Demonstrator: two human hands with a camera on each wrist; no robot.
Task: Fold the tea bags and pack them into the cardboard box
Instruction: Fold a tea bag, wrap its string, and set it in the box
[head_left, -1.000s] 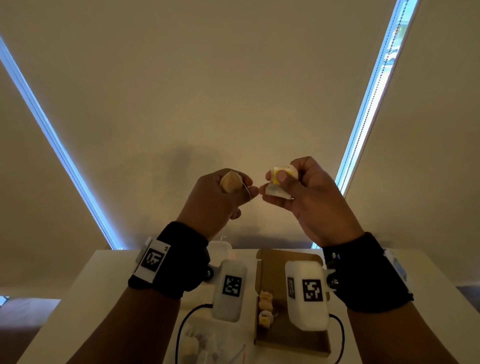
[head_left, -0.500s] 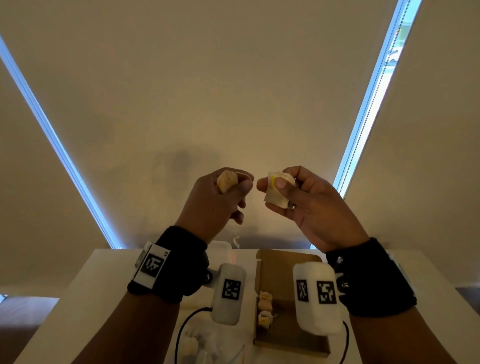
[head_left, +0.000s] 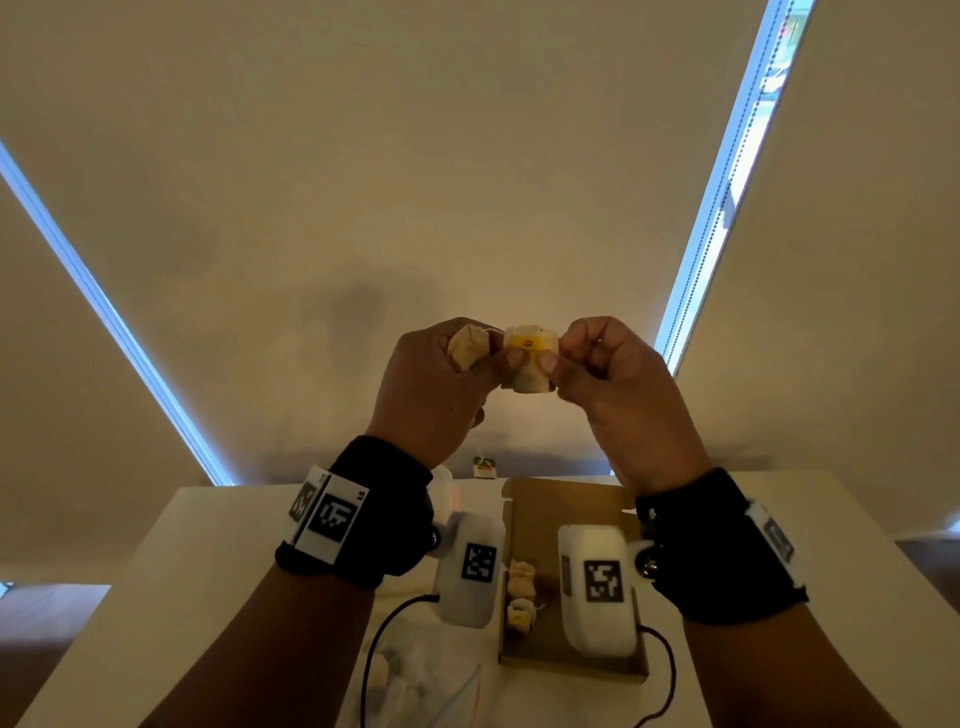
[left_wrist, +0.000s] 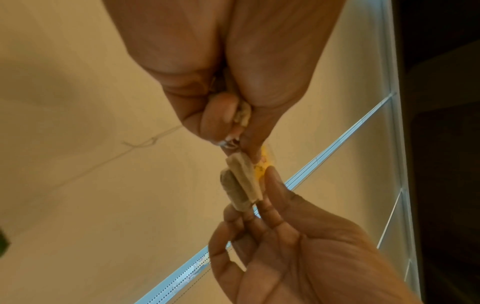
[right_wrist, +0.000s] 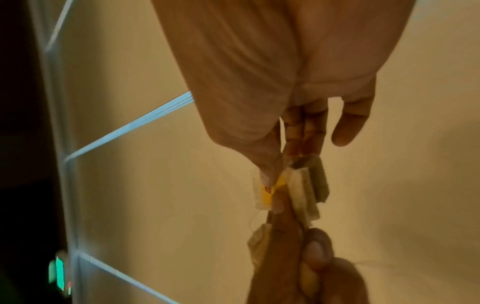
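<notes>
Both hands are raised above the table. My right hand (head_left: 553, 361) pinches a folded tea bag (head_left: 529, 376) with its yellow tag (head_left: 527, 341) pressed on the front. My left hand (head_left: 498, 358) grips a second, crumpled tea bag (head_left: 467, 347), and its thumb also presses on the folded one. The left wrist view shows the folded tea bag (left_wrist: 244, 181) between both hands. In the right wrist view the thumb lies on the yellow tag (right_wrist: 267, 191). The open cardboard box (head_left: 566, 499) lies on the table below, with two folded tea bags (head_left: 521, 577) inside.
A string with a small paper tag (head_left: 484, 466) hangs from my left hand. A clear plastic bag of loose tea bags (head_left: 415, 675) lies left of the box. A plastic tub (head_left: 441, 488) stands behind my left wrist. Window blinds fill the background.
The two hands have come together. My left thumb now presses on the folded tea bag in my right hand, and the yellow tag now faces me.
</notes>
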